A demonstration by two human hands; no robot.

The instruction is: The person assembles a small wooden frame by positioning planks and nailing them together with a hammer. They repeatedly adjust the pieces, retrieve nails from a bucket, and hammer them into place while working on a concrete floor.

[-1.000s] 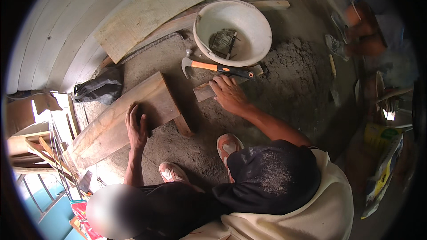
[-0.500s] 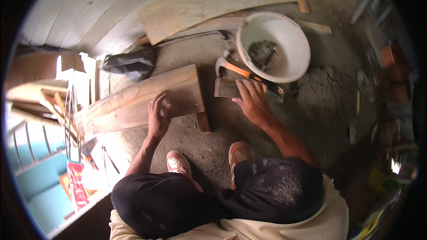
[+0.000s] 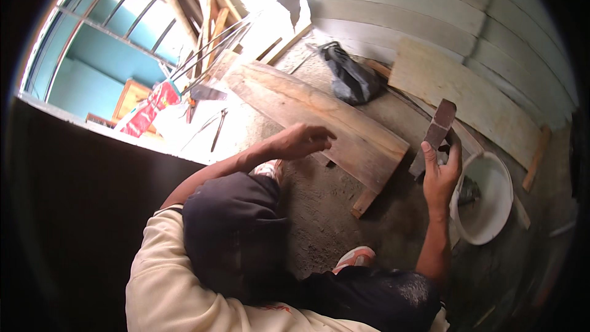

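Observation:
My right hand (image 3: pixel 440 178) is wrapped round a reddish-brown rectangular block (image 3: pixel 441 124) with a pale line across it. It holds the block upright, left of a white bucket (image 3: pixel 499 200) that has a dark grey lump inside. My left hand (image 3: pixel 302 141) hovers at the near edge of a low wooden plank bench (image 3: pixel 335 126), its fingers bent but apart and nothing in them. One short leg (image 3: pixel 364 203) of the bench shows at its right end. The hammer seen earlier cannot be made out behind my right hand.
A black plastic bag (image 3: pixel 349 77) lies beyond the bench. Along the plank wall (image 3: pixel 399 0) rests a broad thin board (image 3: pixel 467 104). To the left are a red and white bag (image 3: pixel 147 110), a handsaw (image 3: pixel 208 93), pincers (image 3: pixel 218 130) and long rods (image 3: pixel 200 55) by bright openings.
My right hand has picked the block up off the floor beside the hammer and raised it. The view has swung left, and my left hand has shifted toward the bench's near edge.

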